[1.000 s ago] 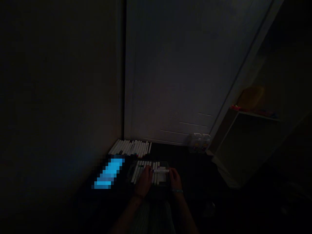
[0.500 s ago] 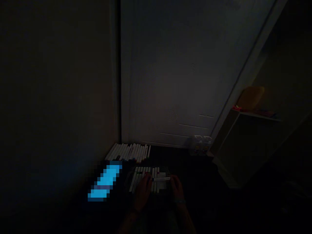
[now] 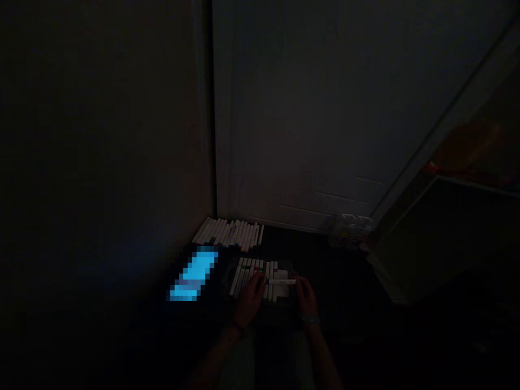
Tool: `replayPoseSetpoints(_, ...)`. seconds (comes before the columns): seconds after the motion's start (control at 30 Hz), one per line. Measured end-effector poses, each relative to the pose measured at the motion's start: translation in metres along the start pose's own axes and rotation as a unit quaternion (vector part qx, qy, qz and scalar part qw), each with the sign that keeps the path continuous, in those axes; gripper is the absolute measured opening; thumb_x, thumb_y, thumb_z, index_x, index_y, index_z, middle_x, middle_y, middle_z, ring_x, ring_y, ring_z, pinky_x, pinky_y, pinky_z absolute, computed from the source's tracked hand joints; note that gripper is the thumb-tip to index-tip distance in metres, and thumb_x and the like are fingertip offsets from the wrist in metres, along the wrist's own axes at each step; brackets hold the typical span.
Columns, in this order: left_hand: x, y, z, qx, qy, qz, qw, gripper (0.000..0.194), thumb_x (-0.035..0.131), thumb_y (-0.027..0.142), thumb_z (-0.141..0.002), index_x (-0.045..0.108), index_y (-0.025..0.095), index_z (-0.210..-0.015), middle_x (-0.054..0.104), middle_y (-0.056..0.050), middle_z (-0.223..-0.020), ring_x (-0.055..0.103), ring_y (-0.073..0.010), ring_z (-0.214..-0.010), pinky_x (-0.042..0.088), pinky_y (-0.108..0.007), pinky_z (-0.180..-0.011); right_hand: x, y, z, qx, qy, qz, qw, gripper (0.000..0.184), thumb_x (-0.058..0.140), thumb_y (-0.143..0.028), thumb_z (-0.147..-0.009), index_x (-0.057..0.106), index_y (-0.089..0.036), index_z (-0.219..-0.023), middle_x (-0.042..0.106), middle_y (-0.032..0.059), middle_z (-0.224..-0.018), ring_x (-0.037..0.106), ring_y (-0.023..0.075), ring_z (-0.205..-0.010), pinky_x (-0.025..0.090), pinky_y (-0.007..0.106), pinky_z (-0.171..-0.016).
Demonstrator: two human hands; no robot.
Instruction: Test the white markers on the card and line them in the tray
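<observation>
A white marker (image 3: pixel 283 281) lies level between my two hands, one end in each. My left hand (image 3: pixel 251 295) is closed on its left end, where a dark band shows. The fingers of my right hand (image 3: pixel 305 296) pinch the right end. Below the marker is a clear case (image 3: pixel 228 277) with a row of white markers (image 3: pixel 239 275) in it, some with coloured bands. A pale bare patch (image 3: pixel 281 291) shows at the right of that row. My left hand covers part of the row. The room is very dark, so fine detail is lost.
Several more white markers (image 3: pixel 229 232) lie side by side along the wall at the back left. A bright blue, pixelated screen (image 3: pixel 194 273) is left of the case. Two clear containers (image 3: pixel 350 232) stand at the back right. A cabinet (image 3: pixel 442 238) rises farther right.
The view has tilted and shifted, so the desk things appear higher and farther right. Both hands still hold the marker level over the case.
</observation>
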State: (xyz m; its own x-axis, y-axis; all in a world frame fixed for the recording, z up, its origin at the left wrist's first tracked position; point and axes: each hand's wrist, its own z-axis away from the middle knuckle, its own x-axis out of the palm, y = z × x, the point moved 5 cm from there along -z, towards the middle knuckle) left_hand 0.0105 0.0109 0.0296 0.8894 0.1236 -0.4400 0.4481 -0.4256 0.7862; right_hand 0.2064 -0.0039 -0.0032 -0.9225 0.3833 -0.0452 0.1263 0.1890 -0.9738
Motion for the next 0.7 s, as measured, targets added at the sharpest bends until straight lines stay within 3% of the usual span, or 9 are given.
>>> replayPoseSetpoints(0.23, 0.0, -0.007, 0.001, -0.015, 0.005, 0.018, 1.0, 0.023, 0.036, 0.033, -0.085, 0.052, 0.022, -0.097, 0.06, -0.004, -0.099, 0.055, -0.0184, -0.094, 0.043, -0.034, -0.083, 0.002, 0.008, 0.0, 0.016, -0.047, -0.004, 0.999, 0.029, 0.048, -0.043, -0.079, 0.06, -0.02, -0.093, 0.062, 0.004, -0.092, 0.056, 0.0197, -0.088, 0.044, 0.029, -0.077)
replayPoseSetpoints(0.7, -0.003, -0.002, 0.001, 0.009, -0.001, 0.024, 1.0, 0.023, 0.036, 0.031, -0.085, 0.052, 0.02, -0.097, 0.059, -0.004, -0.097, 0.055, -0.0175, -0.09, 0.044, -0.031, -0.08, 0.002, 0.012, -0.003, -0.006, -0.023, -0.02, 1.0, 0.031, 0.049, -0.044, -0.078, 0.06, -0.019, -0.093, 0.063, 0.004, -0.092, 0.056, 0.0194, -0.089, 0.043, 0.029, -0.079)
